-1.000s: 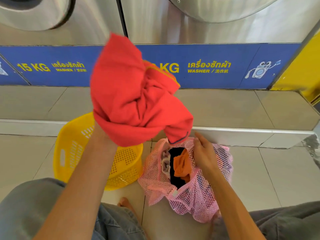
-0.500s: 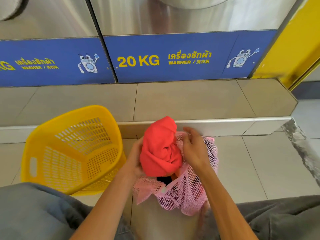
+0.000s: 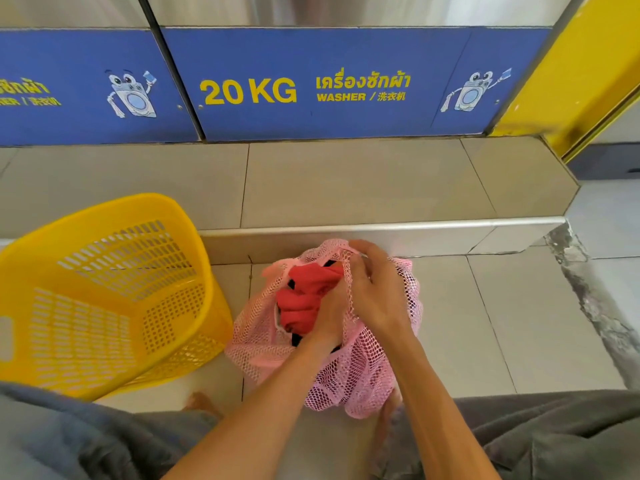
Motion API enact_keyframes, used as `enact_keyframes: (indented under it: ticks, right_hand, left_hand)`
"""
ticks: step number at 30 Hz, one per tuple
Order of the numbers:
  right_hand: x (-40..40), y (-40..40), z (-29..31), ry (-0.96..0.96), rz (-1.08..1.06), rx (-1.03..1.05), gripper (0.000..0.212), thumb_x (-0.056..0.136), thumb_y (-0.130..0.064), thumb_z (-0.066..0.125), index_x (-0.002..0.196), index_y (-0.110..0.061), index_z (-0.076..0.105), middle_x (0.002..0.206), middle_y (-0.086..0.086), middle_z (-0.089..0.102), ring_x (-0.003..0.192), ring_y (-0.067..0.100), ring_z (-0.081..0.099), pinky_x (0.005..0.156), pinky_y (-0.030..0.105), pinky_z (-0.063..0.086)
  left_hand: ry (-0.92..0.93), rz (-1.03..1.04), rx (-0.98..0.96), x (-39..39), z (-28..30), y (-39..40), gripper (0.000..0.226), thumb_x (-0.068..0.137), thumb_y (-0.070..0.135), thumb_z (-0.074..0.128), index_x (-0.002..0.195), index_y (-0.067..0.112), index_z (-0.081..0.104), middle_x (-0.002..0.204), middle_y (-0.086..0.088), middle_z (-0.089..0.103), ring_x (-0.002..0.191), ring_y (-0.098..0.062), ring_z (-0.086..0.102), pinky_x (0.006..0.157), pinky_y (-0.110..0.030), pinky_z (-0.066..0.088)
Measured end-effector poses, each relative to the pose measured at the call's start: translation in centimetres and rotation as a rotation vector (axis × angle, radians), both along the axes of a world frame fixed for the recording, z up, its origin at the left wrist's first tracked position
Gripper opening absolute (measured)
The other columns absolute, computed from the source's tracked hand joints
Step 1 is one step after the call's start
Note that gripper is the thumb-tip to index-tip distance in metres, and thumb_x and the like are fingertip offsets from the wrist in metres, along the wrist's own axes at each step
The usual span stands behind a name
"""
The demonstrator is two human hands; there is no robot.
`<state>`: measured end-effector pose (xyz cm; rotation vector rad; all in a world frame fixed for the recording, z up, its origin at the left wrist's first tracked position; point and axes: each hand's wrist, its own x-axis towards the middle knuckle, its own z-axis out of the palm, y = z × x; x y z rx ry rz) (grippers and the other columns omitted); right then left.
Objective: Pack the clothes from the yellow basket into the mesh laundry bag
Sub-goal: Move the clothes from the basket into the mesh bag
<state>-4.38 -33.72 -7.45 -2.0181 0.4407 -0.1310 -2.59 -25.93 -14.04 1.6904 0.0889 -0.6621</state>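
Observation:
The pink mesh laundry bag (image 3: 360, 375) sits on the tiled floor between my knees. A red garment (image 3: 304, 292) fills its open mouth, with dark cloth showing beneath it. My left hand (image 3: 329, 317) is pushed into the mouth against the red garment, its fingers partly hidden by cloth and mesh. My right hand (image 3: 374, 282) grips the bag's rim at the far right side of the opening and holds it up. The yellow basket (image 3: 104, 296) stands tilted on the floor to the left; no clothes show inside it.
A tiled step with a metal edge (image 3: 381, 226) runs right behind the bag. Above it are washing machines with blue panels (image 3: 311, 84). A yellow wall (image 3: 581, 64) rises at the right. My grey-clad knees fill the lower corners; a bare foot (image 3: 201, 403) shows.
My left hand brought the red garment down from above the basket and pressed it into the bag's mouth. My right hand kept hold of the rim. The view shifted down and right.

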Motion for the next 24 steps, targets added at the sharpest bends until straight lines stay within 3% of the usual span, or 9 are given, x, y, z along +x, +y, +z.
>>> enact_keyframes:
  ticks: [3, 5, 7, 9, 12, 14, 17, 20, 24]
  right_hand:
    - [0.0, -0.1, -0.4, 0.024, -0.001, -0.036, 0.032, 0.107, -0.019, 0.049, 0.136, -0.021, 0.064, 0.101, -0.029, 0.062, 0.087, -0.007, 0.062, 0.090, 0.029, 0.051]
    - [-0.1, -0.4, -0.7, 0.048, 0.001, -0.039, 0.034, 0.107, -0.020, 0.049, 0.138, -0.020, 0.062, 0.116, -0.013, 0.069, 0.103, 0.008, 0.065, 0.098, 0.032, 0.051]
    - [0.0, -0.5, -0.9, 0.067, -0.006, -0.037, 0.035, 0.108, -0.021, 0.049, 0.140, -0.020, 0.062, 0.129, -0.002, 0.071, 0.115, 0.017, 0.066, 0.100, 0.033, 0.051]
    - [0.0, -0.6, -1.0, 0.076, -0.011, -0.025, 0.035, 0.108, -0.023, 0.049, 0.140, -0.021, 0.062, 0.130, 0.001, 0.073, 0.117, 0.020, 0.067, 0.101, 0.036, 0.052]
    - [0.0, -0.6, -1.2, 0.085, -0.016, -0.033, 0.033, 0.107, -0.022, 0.050, 0.137, -0.020, 0.063, 0.113, 0.001, 0.075, 0.108, 0.022, 0.069, 0.094, 0.034, 0.052]
    - [0.1, -0.5, -1.3, 0.092, -0.007, -0.058, 0.030, 0.106, -0.021, 0.051, 0.133, -0.019, 0.065, 0.095, -0.002, 0.072, 0.094, 0.024, 0.070, 0.084, 0.034, 0.051]
    - [0.0, -0.1, -1.4, 0.105, 0.035, -0.080, 0.029, 0.107, -0.021, 0.050, 0.129, -0.017, 0.067, 0.090, 0.002, 0.075, 0.085, 0.024, 0.070, 0.074, 0.033, 0.049]
    - [-0.1, 0.2, -1.4, 0.134, 0.066, -0.096, 0.030, 0.106, -0.025, 0.051, 0.130, -0.018, 0.069, 0.104, 0.001, 0.078, 0.096, 0.021, 0.070, 0.081, 0.032, 0.051]
    - [-0.3, 0.5, -2.0, 0.178, 0.139, -0.160, 0.024, 0.103, -0.028, 0.059, 0.120, -0.021, 0.073, 0.095, -0.009, 0.074, 0.088, 0.011, 0.065, 0.075, 0.025, 0.043]
  left_hand:
    - [-0.140, -0.161, 0.186, -1.9, 0.0, -1.3, 0.033, 0.107, 0.012, 0.028, 0.087, 0.026, 0.051, 0.088, 0.003, 0.052, 0.075, 0.000, 0.054, 0.064, -0.010, 0.047]
    - [-0.191, -0.395, 0.298, -2.5, -0.5, -1.0, 0.031, 0.106, 0.006, 0.028, 0.097, 0.031, 0.045, 0.100, 0.007, 0.050, 0.074, 0.005, 0.048, 0.059, 0.000, 0.043]
    - [0.040, -0.461, 0.119, -1.7, -0.8, -0.2, 0.047, 0.101, -0.005, 0.039, 0.109, 0.040, 0.034, 0.114, 0.014, 0.046, 0.080, 0.008, 0.045, 0.071, 0.004, 0.042]
    - [0.061, -0.533, 0.192, -0.7, 0.7, 0.9, 0.050, 0.096, -0.005, 0.047, 0.101, 0.044, 0.040, 0.104, 0.018, 0.051, 0.085, 0.005, 0.044, 0.088, -0.008, 0.046]
    - [0.098, -0.532, 0.027, 0.5, 2.8, 3.3, 0.026, 0.088, 0.005, 0.057, 0.085, 0.030, 0.063, 0.078, 0.009, 0.066, 0.076, -0.012, 0.060, 0.070, -0.026, 0.053]
    - [0.132, -0.327, -0.003, 0.9, 2.5, 5.0, 0.027, 0.082, 0.006, 0.064, 0.100, 0.025, 0.069, 0.087, 0.000, 0.076, 0.078, -0.018, 0.073, 0.068, -0.030, 0.059]
    - [-0.170, 0.089, 0.299, 1.5, 1.3, 7.4, 0.029, 0.077, 0.016, 0.075, 0.102, 0.024, 0.065, 0.088, 0.003, 0.071, 0.074, -0.015, 0.070, 0.068, -0.035, 0.058]
    - [-0.388, -0.108, 0.550, 0.6, 0.2, 7.7, 0.043, 0.072, 0.026, 0.075, 0.113, 0.029, 0.065, 0.109, 0.002, 0.063, 0.097, -0.017, 0.061, 0.084, -0.034, 0.052]
    - [-0.336, -0.384, 0.566, -2.0, -1.1, 6.9, 0.053, 0.072, 0.026, 0.069, 0.124, 0.031, 0.063, 0.125, -0.001, 0.057, 0.114, -0.023, 0.053, 0.098, -0.040, 0.046]
